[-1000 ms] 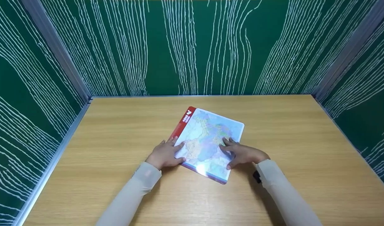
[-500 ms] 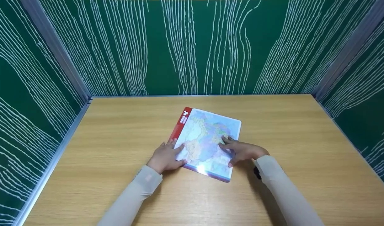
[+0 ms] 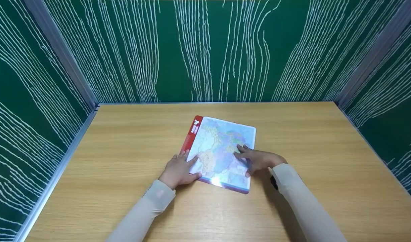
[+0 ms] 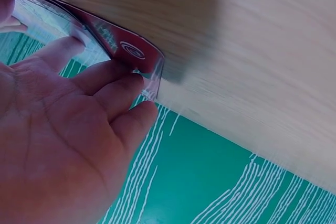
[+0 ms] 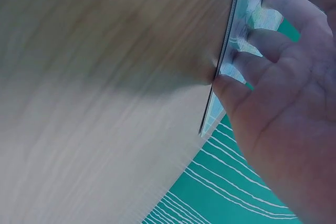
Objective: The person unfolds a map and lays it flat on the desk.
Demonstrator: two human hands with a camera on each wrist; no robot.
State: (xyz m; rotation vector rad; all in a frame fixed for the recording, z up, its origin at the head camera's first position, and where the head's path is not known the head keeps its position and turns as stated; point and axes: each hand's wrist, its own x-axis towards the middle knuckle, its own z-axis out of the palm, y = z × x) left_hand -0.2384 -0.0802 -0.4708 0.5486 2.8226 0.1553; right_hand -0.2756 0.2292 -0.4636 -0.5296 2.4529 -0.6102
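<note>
A thin flat map board (image 3: 222, 141), printed with a coloured map and a red strip down its left side, lies slightly turned on the wooden table. At its lower left, my left hand (image 3: 180, 169) rests with spread fingers on the red strip and the near corner. My right hand (image 3: 261, 160) touches the map's right side with its fingertips, the thumb near the right edge. In the left wrist view, fingers of the left hand (image 4: 79, 114) lie along the board's red end (image 4: 134, 51). The right wrist view has the right hand's fingertips (image 5: 223, 85) against the board's edge.
The wooden table (image 3: 125, 134) reaches back to a green wall (image 3: 168, 50) with wavy white lines. Similar green panels stand at the left and right, joined by grey corner posts (image 3: 62, 50). A bright light reflection sits on the map's near edge.
The map board has turned a little counter-clockwise, its top swinging left and its near right corner moving right and away. Both hands shifted slightly along with it.
</note>
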